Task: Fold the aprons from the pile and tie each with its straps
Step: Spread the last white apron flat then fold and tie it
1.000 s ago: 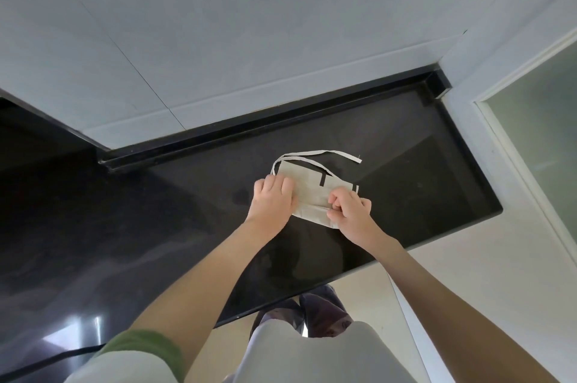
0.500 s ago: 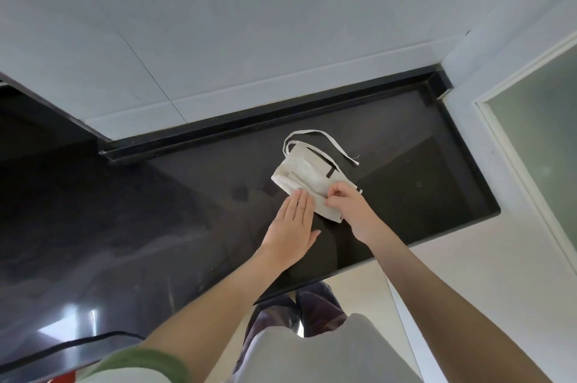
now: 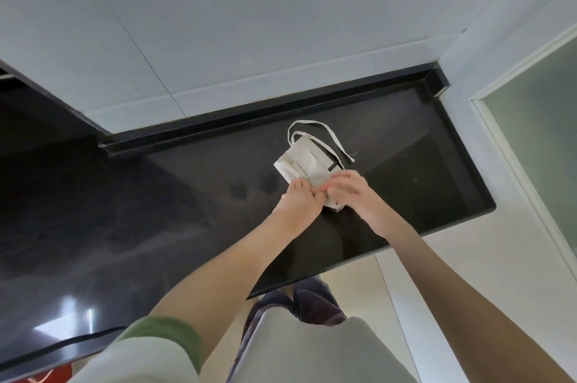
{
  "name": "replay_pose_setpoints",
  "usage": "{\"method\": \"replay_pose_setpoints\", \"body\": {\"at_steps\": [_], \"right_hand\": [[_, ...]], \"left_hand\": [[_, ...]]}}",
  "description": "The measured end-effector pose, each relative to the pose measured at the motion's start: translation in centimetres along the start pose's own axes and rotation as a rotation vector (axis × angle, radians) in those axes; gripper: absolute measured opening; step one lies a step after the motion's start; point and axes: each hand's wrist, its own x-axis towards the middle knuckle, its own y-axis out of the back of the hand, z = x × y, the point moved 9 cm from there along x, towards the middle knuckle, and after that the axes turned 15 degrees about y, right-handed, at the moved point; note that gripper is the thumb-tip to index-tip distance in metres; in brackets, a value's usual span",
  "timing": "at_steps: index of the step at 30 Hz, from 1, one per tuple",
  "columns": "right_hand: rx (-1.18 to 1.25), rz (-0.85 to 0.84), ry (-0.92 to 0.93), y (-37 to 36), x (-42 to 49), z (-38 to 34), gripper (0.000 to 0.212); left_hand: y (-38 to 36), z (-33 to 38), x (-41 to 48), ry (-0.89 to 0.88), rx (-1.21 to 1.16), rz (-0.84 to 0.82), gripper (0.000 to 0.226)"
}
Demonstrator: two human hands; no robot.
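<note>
A small folded beige apron (image 3: 304, 164) lies on the black countertop (image 3: 406, 189), turned at an angle. Its pale strap (image 3: 321, 128) loops out beyond the far side of the bundle and ends loose to the right. My left hand (image 3: 298, 200) has its fingers curled at the bundle's near edge, gripping the cloth. My right hand (image 3: 352, 193) lies over the near right corner with its fingers curled on the fabric, fingertips meeting the left hand's. The near part of the apron is hidden under both hands.
A pale tiled wall (image 3: 249, 39) rises behind the counter's raised black back lip (image 3: 281, 111). The counter ends at a right edge by a white door frame (image 3: 505, 145). A black cable (image 3: 62, 343) lies at the near left, beside something red (image 3: 46, 375).
The apron bundle was turned from lying crosswise to an angle. My left hand left it, lay flat beside it, and has come back to the near edge next to my right hand.
</note>
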Motion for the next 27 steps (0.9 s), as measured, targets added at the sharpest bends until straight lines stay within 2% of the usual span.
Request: {"method": "replay_pose_setpoints", "body": {"at_steps": [2,4,7,10,14,17,20,23,25,27], "right_hand": [[-0.434,-0.210,0.200,-1.3,-0.5,-1.0,0.049],[-0.669,-0.341,0.312,-2.8,-0.9,-1.0,0.070],[-0.812,-0.308,0.365,-2.4,-0.3,-1.1,0.064],[-0.724,-0.346,0.357,-2.1,0.5,-2.1,0.057],[-0.535,-0.425,0.108,-1.6,0.9,-1.6,0.058],[-0.423,-0.405,0.027,-0.9,0.8,-0.4,0.063],[-0.308,-0.306,-0.017,-0.4,0.7,0.6,0.045],[-0.267,-0.145,0.014,-0.4,0.8,1.2,0.020],[-0.270,-0.117,0.035,-0.8,1.0,1.8,0.019],[-0.293,-0.139,0.031,-1.3,1.5,2.0,0.016]], "left_hand": [[1.1,-1.0,-0.4,-0.042,-0.044,0.042,0.047],[1.7,-2.0,-1.0,-0.074,-0.123,0.019,0.040],[1.3,-3.3,-1.2,-0.048,-0.273,-0.093,0.041],[1.3,-5.1,-1.4,0.037,-0.379,-0.215,0.045],[0.3,-7.2,-1.7,0.172,-0.651,-0.297,0.036],[-0.4,-7.9,-1.9,0.222,-0.813,-0.324,0.035],[-0.6,-7.8,-1.7,0.206,-0.800,-0.322,0.038],[-0.1,-6.8,-2.1,0.158,-0.641,-0.281,0.037],[0.1,-5.9,-2.4,0.148,-0.615,-0.251,0.035],[-0.1,-5.7,-2.4,0.219,-0.640,-0.253,0.038]]}}
